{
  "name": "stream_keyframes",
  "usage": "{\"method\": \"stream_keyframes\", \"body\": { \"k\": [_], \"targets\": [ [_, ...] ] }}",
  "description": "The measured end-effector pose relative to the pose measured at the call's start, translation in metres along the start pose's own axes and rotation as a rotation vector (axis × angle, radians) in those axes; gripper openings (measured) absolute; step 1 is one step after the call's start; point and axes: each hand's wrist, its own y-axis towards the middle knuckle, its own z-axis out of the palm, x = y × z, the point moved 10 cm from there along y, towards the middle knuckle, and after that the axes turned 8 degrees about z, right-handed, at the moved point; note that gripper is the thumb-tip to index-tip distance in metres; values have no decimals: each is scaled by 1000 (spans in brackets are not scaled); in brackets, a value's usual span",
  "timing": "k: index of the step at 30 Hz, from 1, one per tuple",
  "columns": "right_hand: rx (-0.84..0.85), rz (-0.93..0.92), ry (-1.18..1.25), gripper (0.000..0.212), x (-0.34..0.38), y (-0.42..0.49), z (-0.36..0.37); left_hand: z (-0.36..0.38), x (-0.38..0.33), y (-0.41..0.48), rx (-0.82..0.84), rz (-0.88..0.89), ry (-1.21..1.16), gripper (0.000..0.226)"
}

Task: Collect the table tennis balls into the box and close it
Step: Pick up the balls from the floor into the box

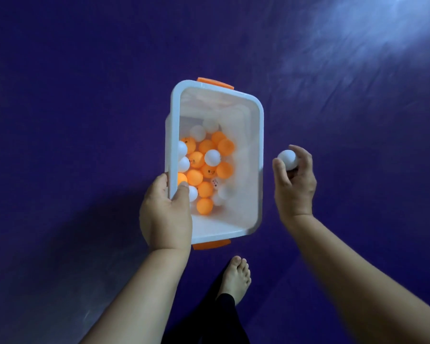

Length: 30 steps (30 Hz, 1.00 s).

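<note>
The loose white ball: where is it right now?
In the head view, the white ball sits in the right hand's fingertips, just right of the open box.

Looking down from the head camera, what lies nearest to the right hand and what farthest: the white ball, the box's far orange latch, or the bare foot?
1. White ball: held in the right hand.
2. Bare foot: below, toward the left.
3. Far orange latch: at the box's top end, up-left.
</note>
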Motion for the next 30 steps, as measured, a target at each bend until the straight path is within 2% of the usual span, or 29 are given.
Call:
{"method": "stream_keyframes", "body": {
  "k": [2, 6, 8, 13, 21, 30],
  "targets": [
    [2, -78, -16, 31, 46, -12, -17, -6, -35, -5, 11, 25, -1, 26],
    [135, -232, -156, 62, 135, -27, -50, -21, -119, -22, 42, 109, -20, 30],
    [113, -234, -191, 70, 172, -28, -87, -32, -164, -33, 55, 158, -41, 29],
    [-85, -136, -103, 37, 246, -30, -219, -68, -280, -66, 127, 237, -56, 18],
    [-162, 51, -94, 35, 322, -75, -372, -126, -436, -131, 283, 377, -55, 18],
    [-227, 156, -96, 26, 380, -112, -439, -133, -541, -154, 489, 498, -74, 16]
  ]
}}
